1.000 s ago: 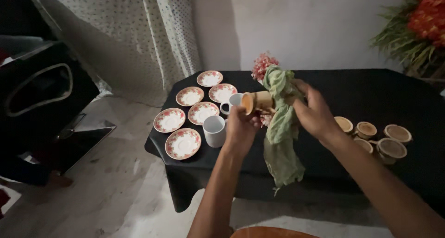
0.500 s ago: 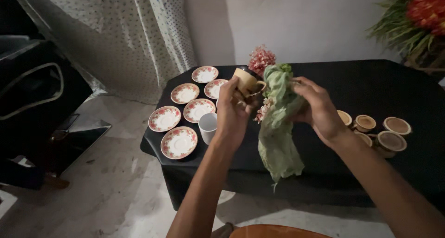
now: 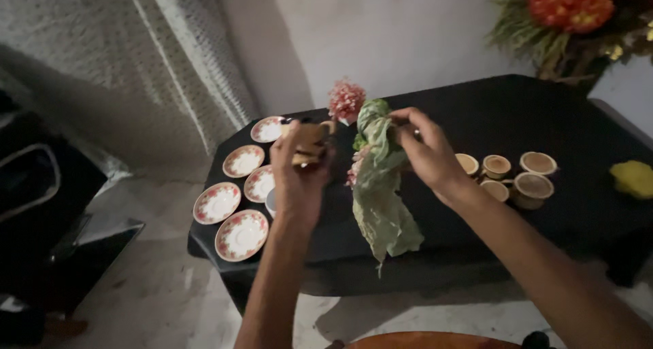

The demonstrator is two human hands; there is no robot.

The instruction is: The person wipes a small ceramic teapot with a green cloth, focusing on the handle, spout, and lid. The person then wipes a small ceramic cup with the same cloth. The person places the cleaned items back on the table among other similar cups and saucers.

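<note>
Two hands, cup (image 3: pixel 309 145) (left), cloth (image 3: pixel 381 186) (right)

the cloth (image 3: pixel 381 199) is pale green. the cup (image 3: pixel 309 145) is tan with a darker brown part. the saucers (image 3: pixel 241 235) are white with a red flower pattern on the rim. the table cover (image 3: pixel 544 118) is black. the cups (image 3: pixel 530 179) on it are tan, and the sponge (image 3: pixel 632 179) is yellow.

A black-draped counter (image 3: pixel 544 118) carries five floral saucers (image 3: pixel 241 235) at its left end, brown cups (image 3: pixel 530 189) and a yellow cloth (image 3: pixel 632 179) at right
</note>
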